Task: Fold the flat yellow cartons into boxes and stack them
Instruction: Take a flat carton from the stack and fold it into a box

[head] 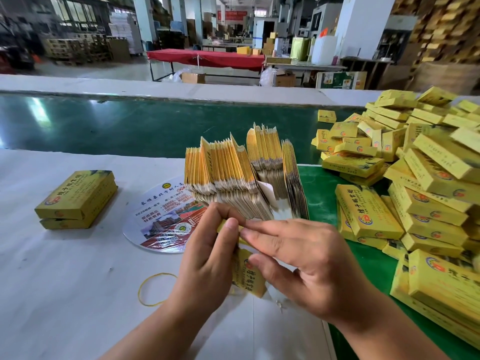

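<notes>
A yellow carton (248, 276) with red and black print is held between both hands, low in the middle of the view. My left hand (207, 253) grips its left side, thumb on its top edge. My right hand (298, 266) pinches its top and right side with curled fingers. Just behind stands a thick bundle of flat yellow cartons (241, 175) on edge. Two folded boxes (76, 200) lie stacked at the left. A big loose heap of folded boxes (415, 172) fills the right.
A round printed fan (161, 219) lies under the bundle on the white table cover (65, 281). A yellow rubber band (155, 289) lies near my left wrist. A green conveyor belt (130, 126) runs behind. Pallets and tables stand in the hall beyond.
</notes>
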A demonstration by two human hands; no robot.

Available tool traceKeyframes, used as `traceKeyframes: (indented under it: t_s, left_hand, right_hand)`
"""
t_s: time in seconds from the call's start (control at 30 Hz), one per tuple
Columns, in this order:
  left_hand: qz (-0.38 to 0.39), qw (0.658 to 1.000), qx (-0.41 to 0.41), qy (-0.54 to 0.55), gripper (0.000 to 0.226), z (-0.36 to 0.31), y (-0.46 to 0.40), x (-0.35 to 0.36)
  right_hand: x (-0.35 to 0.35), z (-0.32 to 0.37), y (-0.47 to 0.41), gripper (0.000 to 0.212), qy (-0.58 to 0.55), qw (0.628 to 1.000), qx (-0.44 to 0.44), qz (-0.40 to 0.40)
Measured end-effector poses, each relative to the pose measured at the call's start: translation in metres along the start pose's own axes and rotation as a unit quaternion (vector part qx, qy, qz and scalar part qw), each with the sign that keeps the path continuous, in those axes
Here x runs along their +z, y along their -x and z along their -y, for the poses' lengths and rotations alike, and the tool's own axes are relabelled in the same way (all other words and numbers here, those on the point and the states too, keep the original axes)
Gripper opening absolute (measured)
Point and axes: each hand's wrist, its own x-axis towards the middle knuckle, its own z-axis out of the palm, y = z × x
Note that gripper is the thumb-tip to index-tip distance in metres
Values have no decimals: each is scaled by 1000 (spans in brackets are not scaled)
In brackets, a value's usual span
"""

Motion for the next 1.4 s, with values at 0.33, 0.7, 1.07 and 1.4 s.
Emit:
traceKeyframes:
  t_s: [0.33, 0.7, 1.07, 1.4]
  left_hand:
    - [-42, 998, -31, 18, 20, 9, -2, 2]
    - [-32, 998, -60, 14, 31, 9, -3, 2]
    - [-61, 996, -64, 19, 34, 2, -4, 2]
    - [-45, 997, -61, -4, 31, 0, -3, 2]
  right_hand:
    - [4, -4, 1, 30, 36, 999, -11, 5]
    - [10, -8, 7, 29, -138, 986, 87, -35]
    - [13, -11, 12, 29, -240, 953, 175, -55]
    - [4, -13, 7, 21, -141, 983, 101, -63]
